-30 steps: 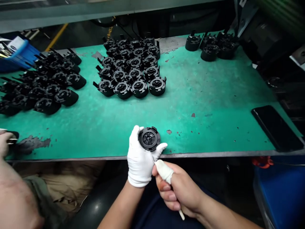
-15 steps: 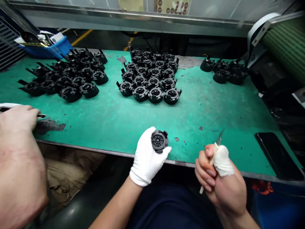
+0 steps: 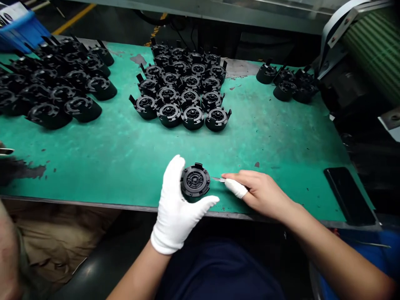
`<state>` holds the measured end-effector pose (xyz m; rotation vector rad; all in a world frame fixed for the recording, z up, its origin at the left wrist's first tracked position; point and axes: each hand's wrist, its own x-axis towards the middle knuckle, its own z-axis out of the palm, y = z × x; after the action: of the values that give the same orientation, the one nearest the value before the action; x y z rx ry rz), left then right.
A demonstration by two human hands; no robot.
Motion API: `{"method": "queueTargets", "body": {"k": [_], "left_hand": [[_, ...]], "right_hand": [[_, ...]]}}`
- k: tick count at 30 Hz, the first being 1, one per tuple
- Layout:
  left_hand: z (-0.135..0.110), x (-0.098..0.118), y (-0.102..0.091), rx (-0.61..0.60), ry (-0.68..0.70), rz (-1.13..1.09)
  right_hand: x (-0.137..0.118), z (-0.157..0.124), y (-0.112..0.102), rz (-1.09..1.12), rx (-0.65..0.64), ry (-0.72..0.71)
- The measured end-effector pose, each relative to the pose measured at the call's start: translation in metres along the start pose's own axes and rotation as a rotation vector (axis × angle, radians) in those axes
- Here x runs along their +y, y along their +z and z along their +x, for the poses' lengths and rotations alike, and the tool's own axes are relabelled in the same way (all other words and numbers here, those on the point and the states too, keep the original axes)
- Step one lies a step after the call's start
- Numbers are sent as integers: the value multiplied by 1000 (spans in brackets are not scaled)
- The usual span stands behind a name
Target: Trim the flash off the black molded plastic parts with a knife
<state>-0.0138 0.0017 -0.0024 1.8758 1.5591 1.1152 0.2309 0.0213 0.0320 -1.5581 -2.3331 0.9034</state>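
Note:
My left hand, in a white glove, curves around a round black plastic part at the bench's front edge. The part's ribbed face points up, and its rim carries small tabs. The thumb stands a little off the rim; the fingers' hold underneath is hidden. My right hand is bare except for a white wrap on the thumb. It is closed on a slim craft knife, whose blade points left at the part's right rim. Whether the blade touches the rim I cannot tell.
Rows of similar black parts stand mid-bench, with more at the left and a few at the right. A phone lies near the right edge. A green-belted machine overhangs there. Another person's arm is at far left.
My right hand has swung left, bringing the knife from upright to level beside the part. The view has shifted, and the neighbour's arm has mostly left it.

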Motion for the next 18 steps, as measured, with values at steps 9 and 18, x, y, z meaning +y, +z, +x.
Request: {"method": "queueTargets", "body": {"k": [9, 18], "left_hand": [[9, 2, 17, 42, -33, 116], [10, 3, 17, 44, -18, 143]], "right_hand": [[13, 25, -13, -405, -34, 35], [9, 18, -24, -223, -100, -120]]}}
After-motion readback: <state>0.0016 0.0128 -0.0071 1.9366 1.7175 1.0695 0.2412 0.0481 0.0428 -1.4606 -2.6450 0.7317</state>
